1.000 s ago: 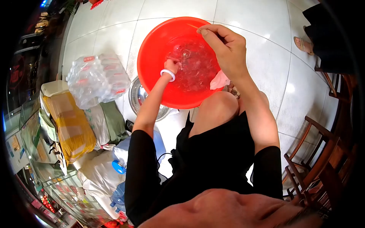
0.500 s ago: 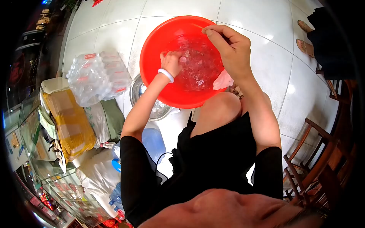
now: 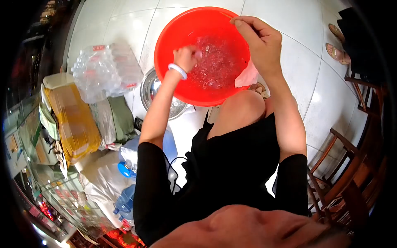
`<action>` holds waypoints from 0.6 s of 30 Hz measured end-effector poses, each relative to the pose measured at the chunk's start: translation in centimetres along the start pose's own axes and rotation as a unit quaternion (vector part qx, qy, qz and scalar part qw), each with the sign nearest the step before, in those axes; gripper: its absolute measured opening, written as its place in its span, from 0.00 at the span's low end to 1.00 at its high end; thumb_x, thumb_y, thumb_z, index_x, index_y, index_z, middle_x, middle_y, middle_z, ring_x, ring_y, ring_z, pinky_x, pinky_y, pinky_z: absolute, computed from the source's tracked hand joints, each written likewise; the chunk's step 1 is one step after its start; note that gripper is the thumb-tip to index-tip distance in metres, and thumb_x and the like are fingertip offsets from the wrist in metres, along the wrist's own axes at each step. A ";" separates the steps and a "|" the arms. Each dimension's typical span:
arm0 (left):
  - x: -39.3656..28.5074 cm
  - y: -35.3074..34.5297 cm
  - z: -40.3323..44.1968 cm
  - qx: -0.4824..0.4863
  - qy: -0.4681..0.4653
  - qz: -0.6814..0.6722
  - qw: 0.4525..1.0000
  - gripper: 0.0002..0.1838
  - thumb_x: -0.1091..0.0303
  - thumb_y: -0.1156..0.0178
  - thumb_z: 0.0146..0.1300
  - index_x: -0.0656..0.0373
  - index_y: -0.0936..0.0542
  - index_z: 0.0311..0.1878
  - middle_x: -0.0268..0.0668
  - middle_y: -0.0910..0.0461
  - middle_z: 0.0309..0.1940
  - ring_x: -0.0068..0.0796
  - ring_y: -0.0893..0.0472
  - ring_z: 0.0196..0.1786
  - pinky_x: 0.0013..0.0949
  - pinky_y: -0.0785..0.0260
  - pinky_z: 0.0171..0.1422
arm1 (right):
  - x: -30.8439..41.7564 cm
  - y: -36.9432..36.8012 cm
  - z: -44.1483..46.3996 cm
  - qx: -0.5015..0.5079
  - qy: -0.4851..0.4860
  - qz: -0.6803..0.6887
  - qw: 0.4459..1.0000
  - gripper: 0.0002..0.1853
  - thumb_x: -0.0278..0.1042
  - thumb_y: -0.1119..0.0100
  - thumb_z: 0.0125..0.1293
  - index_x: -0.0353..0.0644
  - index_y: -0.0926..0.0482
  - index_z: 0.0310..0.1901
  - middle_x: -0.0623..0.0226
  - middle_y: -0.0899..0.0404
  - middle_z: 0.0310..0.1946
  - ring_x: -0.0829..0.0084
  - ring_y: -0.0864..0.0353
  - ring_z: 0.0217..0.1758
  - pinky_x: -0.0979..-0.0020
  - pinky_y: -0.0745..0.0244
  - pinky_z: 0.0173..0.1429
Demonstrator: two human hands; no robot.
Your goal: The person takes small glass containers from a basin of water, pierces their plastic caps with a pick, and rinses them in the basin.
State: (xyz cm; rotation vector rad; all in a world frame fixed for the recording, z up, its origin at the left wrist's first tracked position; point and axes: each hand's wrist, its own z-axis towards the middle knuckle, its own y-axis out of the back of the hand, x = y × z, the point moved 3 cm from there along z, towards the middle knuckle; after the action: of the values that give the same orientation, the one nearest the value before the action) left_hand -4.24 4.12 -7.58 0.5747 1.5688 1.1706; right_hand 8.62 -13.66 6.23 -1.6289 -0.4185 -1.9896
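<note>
A big round red basin (image 3: 175,35) stands on the floor before my knees, holding water and small clear, shiny things I cannot make out. My left hand (image 3: 185,60), wearing a pale bracelet, reaches into the basin's left side. Its fingers are curled and somewhat blurred, with a small round pinkish thing (image 3: 198,54) at the fingertips. Above the right rim, my right hand (image 3: 265,43) pinches a thin yellowish stick (image 3: 226,15) between thumb and forefinger. A pink cloth or glove (image 3: 247,76) hangs over the rim below it.
Left of the basin is a metal bowl (image 3: 149,84), partly behind my left arm. Wrapped plastic bottles (image 3: 105,72) and a yellow-taped package (image 3: 76,120) lie farther left. Wooden chairs (image 3: 343,165) stand right; another person's sandalled foot (image 3: 337,53) shows at upper right.
The view has shifted, so the basin sits higher in the picture. My left hand has moved slightly inside the basin. My right hand still pinches the stick above the rim.
</note>
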 end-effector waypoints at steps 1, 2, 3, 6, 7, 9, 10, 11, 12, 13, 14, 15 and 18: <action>-0.9 2.1 0.7 0.013 0.014 -0.129 0.991 0.09 0.67 0.39 0.48 0.58 0.20 0.33 0.46 0.21 0.29 0.38 0.20 0.33 0.37 0.29 0.40 | 0.1 0.0 0.0 0.002 0.009 -0.001 1.000 0.09 0.30 0.44 0.57 0.34 0.21 0.36 0.68 0.20 0.27 0.82 0.25 0.30 0.81 0.30 0.36; -1.4 3.4 1.1 0.028 0.022 -0.255 0.966 0.09 0.67 0.38 0.48 0.57 0.19 0.34 0.47 0.21 0.31 0.39 0.20 0.35 0.35 0.29 0.41 | 0.1 -0.1 -0.1 0.004 0.008 0.001 1.000 0.09 0.30 0.44 0.57 0.34 0.21 0.36 0.68 0.20 0.27 0.82 0.25 0.30 0.81 0.30 0.36; -1.3 3.4 1.2 0.026 0.021 -0.253 0.967 0.09 0.67 0.38 0.48 0.57 0.19 0.34 0.47 0.21 0.31 0.39 0.20 0.35 0.35 0.29 0.41 | 0.1 -0.1 0.0 0.000 0.004 -0.005 1.000 0.09 0.30 0.44 0.57 0.34 0.21 0.36 0.68 0.20 0.27 0.82 0.25 0.30 0.81 0.30 0.36; 0.3 0.7 0.0 0.100 0.081 -0.436 0.890 0.09 0.69 0.39 0.48 0.57 0.19 0.35 0.45 0.21 0.33 0.36 0.21 0.38 0.32 0.30 0.44 | 0.1 -0.2 -0.1 -0.001 -0.004 -0.008 1.000 0.09 0.30 0.44 0.57 0.34 0.20 0.36 0.68 0.20 0.27 0.82 0.25 0.31 0.80 0.30 0.36; 1.9 -2.0 -1.1 0.168 0.059 -0.128 0.976 0.08 0.67 0.39 0.47 0.57 0.20 0.31 0.44 0.20 0.32 0.38 0.21 0.38 0.34 0.29 0.44 | 0.2 -0.4 0.1 0.013 -0.002 -0.007 1.000 0.09 0.30 0.45 0.57 0.34 0.20 0.36 0.68 0.20 0.28 0.82 0.25 0.31 0.80 0.30 0.37; 3.3 -2.6 -0.6 0.107 0.043 0.053 0.992 0.06 0.67 0.39 0.45 0.56 0.20 0.28 0.43 0.20 0.31 0.40 0.21 0.38 0.35 0.29 0.44 | 0.4 -0.4 0.2 0.011 0.009 -0.009 1.000 0.09 0.30 0.45 0.57 0.34 0.21 0.36 0.68 0.20 0.28 0.82 0.25 0.31 0.80 0.30 0.37; 3.7 -1.8 -1.7 0.007 0.061 -0.098 0.993 0.06 0.69 0.40 0.45 0.57 0.20 0.29 0.43 0.21 0.30 0.40 0.21 0.37 0.35 0.29 0.43 | 0.3 -0.2 -0.3 0.002 -0.001 -0.015 1.000 0.09 0.30 0.45 0.57 0.34 0.21 0.36 0.68 0.20 0.28 0.82 0.25 0.31 0.80 0.30 0.36; 1.5 1.6 -2.4 -0.093 0.031 -0.160 0.982 0.07 0.74 0.40 0.43 0.59 0.21 0.30 0.42 0.20 0.30 0.36 0.20 0.34 0.32 0.29 0.41 | 0.5 0.0 -0.4 0.004 0.004 -0.019 1.000 0.09 0.30 0.45 0.58 0.35 0.21 0.36 0.69 0.21 0.28 0.82 0.25 0.30 0.80 0.30 0.36; 0.3 4.5 -3.4 -0.115 0.061 -0.177 0.976 0.11 0.78 0.42 0.47 0.65 0.22 0.37 0.40 0.20 0.35 0.25 0.23 0.40 0.26 0.32 0.47 | 0.5 0.0 -0.4 0.012 0.000 -0.017 1.000 0.09 0.30 0.45 0.58 0.35 0.21 0.36 0.69 0.21 0.28 0.82 0.25 0.30 0.80 0.30 0.36; 1.4 5.9 -4.7 -0.171 0.089 -0.222 0.956 0.11 0.78 0.41 0.49 0.66 0.23 0.39 0.37 0.21 0.35 0.24 0.23 0.39 0.27 0.31 0.46 | 0.6 0.1 -0.3 0.010 -0.012 -0.013 1.000 0.09 0.30 0.45 0.58 0.35 0.21 0.36 0.69 0.21 0.27 0.82 0.25 0.30 0.81 0.30 0.36; 2.4 7.2 -6.2 -0.237 0.141 -0.315 0.908 0.12 0.77 0.42 0.51 0.66 0.23 0.41 0.36 0.21 0.35 0.24 0.24 0.38 0.27 0.31 0.45 | 0.6 0.1 -0.2 0.006 -0.023 -0.008 1.000 0.09 0.31 0.45 0.58 0.35 0.20 0.36 0.69 0.21 0.27 0.82 0.25 0.30 0.81 0.30 0.37; 2.9 8.5 -7.8 -0.293 0.198 -0.349 0.868 0.13 0.77 0.43 0.53 0.67 0.25 0.43 0.37 0.22 0.35 0.25 0.24 0.37 0.27 0.31 0.44 | 0.6 0.0 -0.2 0.003 -0.030 -0.004 1.000 0.09 0.30 0.45 0.58 0.36 0.20 0.36 0.69 0.21 0.27 0.81 0.24 0.30 0.81 0.29 0.37; 10.2 6.5 -12.7 -0.362 0.310 -0.472 0.741 0.09 0.76 0.42 0.52 0.67 0.24 0.38 0.36 0.24 0.31 0.25 0.25 0.29 0.26 0.31 0.36 | 0.6 -0.1 -0.2 0.014 -0.001 -0.023 1.000 0.08 0.30 0.45 0.58 0.36 0.20 0.36 0.69 0.20 0.27 0.82 0.24 0.31 0.81 0.29 0.37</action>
State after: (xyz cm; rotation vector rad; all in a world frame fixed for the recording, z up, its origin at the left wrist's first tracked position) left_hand -20.68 10.26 -6.71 -1.1418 1.4121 1.0324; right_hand 8.30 -13.78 6.75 -1.6184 -0.4867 -2.0057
